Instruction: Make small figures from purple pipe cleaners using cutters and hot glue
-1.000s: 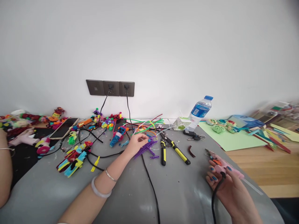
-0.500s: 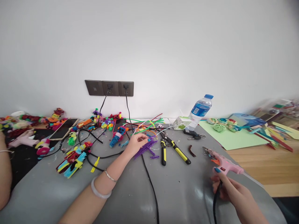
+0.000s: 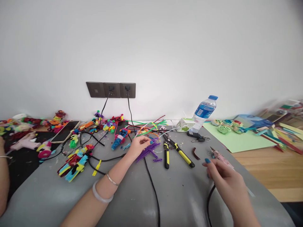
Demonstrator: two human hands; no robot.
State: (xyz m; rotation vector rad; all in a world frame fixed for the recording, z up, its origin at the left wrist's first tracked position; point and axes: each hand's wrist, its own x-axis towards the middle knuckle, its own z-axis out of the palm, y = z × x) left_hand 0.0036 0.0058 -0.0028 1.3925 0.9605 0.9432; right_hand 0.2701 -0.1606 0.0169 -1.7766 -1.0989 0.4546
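My left hand point(image 3: 141, 145) is closed in a pinch on purple pipe cleaners point(image 3: 147, 152), which are bent and bundled together just above the grey table. Its fingertips cover part of the bundle. Over the right side of the table, my right hand point(image 3: 222, 176) is off the surface with loosely curled fingers, thumb apart, and nothing seen in it. Behind it lies a pink glue gun point(image 3: 223, 157), mostly hidden by the hand, its metal nozzle pointing left. Between the hands rest yellow-and-black wire pliers point(image 3: 167, 155), handles spread, and a short dark brown curved piece point(image 3: 195, 153).
Pipe-cleaner figures point(image 3: 75, 162) and a phone point(image 3: 65, 131) crowd the left. A water bottle point(image 3: 204, 113), small carton point(image 3: 184, 125) and keys point(image 3: 199, 136) stand or lie at the back. Black cables point(image 3: 151, 186) cross the table. Another person's arm point(image 3: 3, 176) shows at the left edge.
My right hand has let go of the pink glue gun and come in front of it, slightly up and left. My left hand keeps its pinch in the same place.
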